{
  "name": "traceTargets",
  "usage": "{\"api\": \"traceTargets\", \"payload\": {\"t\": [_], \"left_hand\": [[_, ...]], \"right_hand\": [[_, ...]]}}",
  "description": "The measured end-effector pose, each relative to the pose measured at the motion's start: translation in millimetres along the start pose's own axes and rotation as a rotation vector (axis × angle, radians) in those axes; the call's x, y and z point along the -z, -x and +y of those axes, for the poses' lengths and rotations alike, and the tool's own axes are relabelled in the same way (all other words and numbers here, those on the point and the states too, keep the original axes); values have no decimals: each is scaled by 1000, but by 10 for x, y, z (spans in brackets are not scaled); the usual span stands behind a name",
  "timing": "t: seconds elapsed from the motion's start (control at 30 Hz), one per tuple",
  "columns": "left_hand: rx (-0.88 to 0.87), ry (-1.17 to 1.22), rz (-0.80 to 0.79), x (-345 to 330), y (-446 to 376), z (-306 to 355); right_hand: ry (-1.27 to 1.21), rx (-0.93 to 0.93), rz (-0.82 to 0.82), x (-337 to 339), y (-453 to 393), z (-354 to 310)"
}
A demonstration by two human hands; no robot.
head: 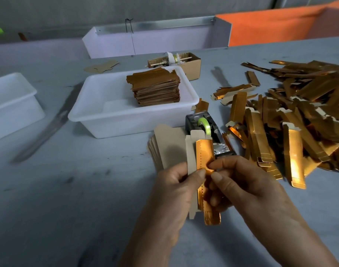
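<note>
Through the head camera we hold a gold carton blank [204,153] upright above the table [68,189], just in front of the tape dispenser [203,125]. Our left hand [174,184] pinches its left edge, fingers curled. Our right hand [249,182] pinches the gold flap at mid-height. A pile of folded gold cartons [299,120] lies to the right.

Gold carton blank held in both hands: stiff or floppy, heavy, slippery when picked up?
Probably fairly stiff: the gold carton blank stands straight above the left hand and right hand that pinch it. Likely light, being thin card. Its glossy foil face may be slippery.
</note>
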State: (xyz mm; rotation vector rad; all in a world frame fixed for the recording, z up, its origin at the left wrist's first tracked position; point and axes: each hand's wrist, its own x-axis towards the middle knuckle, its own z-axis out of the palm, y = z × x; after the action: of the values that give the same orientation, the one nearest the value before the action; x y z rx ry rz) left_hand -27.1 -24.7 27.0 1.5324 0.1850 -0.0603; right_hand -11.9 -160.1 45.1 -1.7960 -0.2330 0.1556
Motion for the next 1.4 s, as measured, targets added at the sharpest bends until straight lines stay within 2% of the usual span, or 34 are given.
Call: {"api": "traceTargets", "payload": {"t": [0.13, 0.2, 0.3, 0.57, 0.67, 0.77, 0.83, 0.93, 1.0, 1.13, 1.2, 1.27, 1.33, 1.4], "left_hand": [[40, -27, -47, -18, 48, 79], [50, -36, -75, -26, 68, 97], [53, -48, -73, -32, 65, 103], [-53, -142, 92, -77, 82, 28], [-80, -204, 211, -110, 77, -16], [-199, -431, 374, -203, 99, -23], [-349, -651, 445, -261, 127, 33], [-494, -1046, 463, -348, 164, 84], [-502, -1184, 453, -409, 203, 94], [-367, -1308, 332, -489, 270, 64], [-383, -1312, 323, -512, 285, 51], [-472, -1257, 352, -500, 278, 6], [-472, -1038, 329, -422, 264, 16], [-269, -673, 337, -322, 234, 79]], "right_hand": [[47, -30, 204, 54, -17, 51], [2, -87, 143, 76, -18, 67], [-238, -161, 3, 65, -1, 54], [-278, -173, 67, 71, -55, 82], [-305, -175, 66, 67, -56, 81], [-327, -172, 105, 51, -67, 96], [-349, -170, 136, 26, -79, 101], [-375, -164, 161, -12, -98, 91], [-374, -161, 159, -21, -112, 85], [-405, -164, 133, -13, -106, 63], [-415, -172, 120, -15, -104, 46], [-369, -187, 123, -14, -107, 47], [-334, -210, 128, 6, -106, 56], [-329, -225, 117, 35, -92, 71]]}}
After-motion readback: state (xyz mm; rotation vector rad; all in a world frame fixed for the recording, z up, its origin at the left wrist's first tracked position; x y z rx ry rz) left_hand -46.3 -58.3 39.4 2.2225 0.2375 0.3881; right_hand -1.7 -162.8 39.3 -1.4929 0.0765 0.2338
